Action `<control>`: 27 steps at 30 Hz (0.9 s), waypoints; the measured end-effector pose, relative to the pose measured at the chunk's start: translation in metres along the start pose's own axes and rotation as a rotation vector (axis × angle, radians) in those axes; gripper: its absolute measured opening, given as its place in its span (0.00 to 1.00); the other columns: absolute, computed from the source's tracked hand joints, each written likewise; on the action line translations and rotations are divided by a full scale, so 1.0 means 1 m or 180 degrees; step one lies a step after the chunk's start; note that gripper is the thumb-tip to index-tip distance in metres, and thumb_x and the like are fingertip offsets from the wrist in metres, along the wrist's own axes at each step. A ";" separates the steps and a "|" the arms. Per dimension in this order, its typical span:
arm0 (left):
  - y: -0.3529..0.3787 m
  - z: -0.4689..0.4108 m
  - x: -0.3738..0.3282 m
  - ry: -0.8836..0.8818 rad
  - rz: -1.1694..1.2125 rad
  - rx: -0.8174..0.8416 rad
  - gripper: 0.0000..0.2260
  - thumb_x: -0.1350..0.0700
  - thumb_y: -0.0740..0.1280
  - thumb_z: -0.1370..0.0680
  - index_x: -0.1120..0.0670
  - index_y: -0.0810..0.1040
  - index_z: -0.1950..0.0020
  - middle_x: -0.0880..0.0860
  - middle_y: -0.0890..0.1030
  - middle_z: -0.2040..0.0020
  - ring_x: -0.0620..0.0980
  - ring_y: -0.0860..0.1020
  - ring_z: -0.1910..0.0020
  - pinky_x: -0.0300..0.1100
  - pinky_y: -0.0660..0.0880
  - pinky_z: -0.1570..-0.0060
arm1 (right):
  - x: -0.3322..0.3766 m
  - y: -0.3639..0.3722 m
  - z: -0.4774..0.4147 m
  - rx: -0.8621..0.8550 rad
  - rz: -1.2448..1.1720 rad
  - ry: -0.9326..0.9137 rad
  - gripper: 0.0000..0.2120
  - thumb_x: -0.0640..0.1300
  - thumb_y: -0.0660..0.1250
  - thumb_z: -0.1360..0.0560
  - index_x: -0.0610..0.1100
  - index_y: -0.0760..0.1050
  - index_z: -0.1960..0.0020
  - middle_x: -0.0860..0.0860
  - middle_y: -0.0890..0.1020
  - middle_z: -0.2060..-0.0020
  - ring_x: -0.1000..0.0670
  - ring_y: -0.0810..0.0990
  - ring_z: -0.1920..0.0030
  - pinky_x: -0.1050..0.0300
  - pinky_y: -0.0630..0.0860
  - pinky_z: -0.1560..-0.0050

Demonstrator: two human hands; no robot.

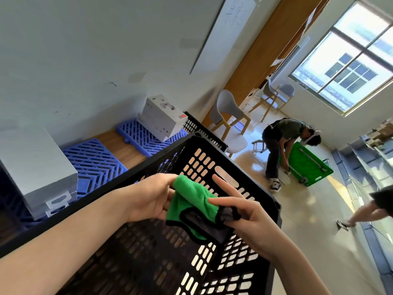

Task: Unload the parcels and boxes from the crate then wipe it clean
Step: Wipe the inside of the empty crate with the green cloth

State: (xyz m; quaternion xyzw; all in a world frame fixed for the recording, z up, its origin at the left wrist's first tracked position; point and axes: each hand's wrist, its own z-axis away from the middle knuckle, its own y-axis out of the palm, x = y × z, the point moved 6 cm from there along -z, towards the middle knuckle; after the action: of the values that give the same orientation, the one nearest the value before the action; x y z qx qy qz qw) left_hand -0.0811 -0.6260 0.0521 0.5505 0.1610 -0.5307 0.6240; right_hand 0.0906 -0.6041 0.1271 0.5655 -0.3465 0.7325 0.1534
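Black plastic, stiff and likely light, the crate (212, 162) is seen low in view, with no parcels visible inside. Over it a soft, limp cloth (191, 196) is gripped by the left hand (148, 199) and pinched at its dark edge by the right hand (244, 211); bunching it in one palm is advised.

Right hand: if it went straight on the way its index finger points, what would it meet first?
The right hand would probably meet the slotted far wall of the black crate first. The depth is unclear.
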 end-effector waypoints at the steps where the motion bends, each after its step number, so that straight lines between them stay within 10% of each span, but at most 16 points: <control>1: -0.003 0.001 0.000 -0.0044 0.0099 0.0012 0.18 0.49 0.54 0.20 0.55 0.80 0.42 0.58 0.82 0.54 0.52 0.82 0.61 0.46 0.80 0.62 | 0.002 -0.001 0.000 0.0046 0.0198 0.0005 0.20 0.29 0.66 0.27 0.48 0.82 0.42 0.62 0.63 0.27 0.55 0.62 0.26 0.50 0.69 0.31; 7: -0.002 0.000 -0.002 0.0074 -0.0557 -0.0252 0.12 0.52 0.71 0.24 0.51 0.77 0.42 0.57 0.84 0.48 0.51 0.85 0.54 0.48 0.82 0.60 | 0.008 0.002 -0.003 0.0433 0.0780 0.0209 0.26 0.28 0.67 0.28 0.54 0.80 0.39 0.65 0.59 0.26 0.61 0.61 0.27 0.59 0.69 0.33; 13: -0.008 0.005 -0.007 0.0611 -0.0516 -0.0382 0.20 0.64 0.75 0.29 0.49 0.78 0.40 0.58 0.84 0.47 0.56 0.84 0.50 0.46 0.81 0.58 | 0.004 0.014 -0.005 0.0476 -0.0512 0.0452 0.31 0.44 0.72 0.29 0.50 0.68 0.28 0.51 0.69 0.28 0.44 0.70 0.30 0.41 0.68 0.32; 20: -0.011 0.008 -0.017 0.1211 -0.0970 -0.0882 0.20 0.60 0.78 0.31 0.46 0.78 0.43 0.50 0.85 0.53 0.49 0.85 0.53 0.48 0.82 0.52 | 0.000 0.017 -0.016 -0.0610 0.1087 -0.0031 0.25 0.44 0.73 0.27 0.59 0.73 0.34 0.63 0.79 0.42 0.62 0.75 0.38 0.63 0.72 0.38; 27: -0.002 0.029 -0.040 0.2602 -0.3904 -0.1863 0.24 0.49 0.72 0.26 0.46 0.70 0.31 0.44 0.75 0.34 0.42 0.74 0.36 0.46 0.75 0.38 | -0.012 -0.019 -0.037 -0.1190 0.2947 -0.0439 0.24 0.40 0.73 0.29 0.55 0.76 0.35 0.58 0.75 0.43 0.56 0.76 0.45 0.56 0.76 0.45</control>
State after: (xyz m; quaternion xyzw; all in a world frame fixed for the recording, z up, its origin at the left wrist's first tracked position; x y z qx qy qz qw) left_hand -0.1093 -0.6309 0.0920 0.3285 0.7850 -0.4717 0.2311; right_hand 0.0792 -0.5634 0.1176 0.3624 -0.6956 0.6101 -0.1121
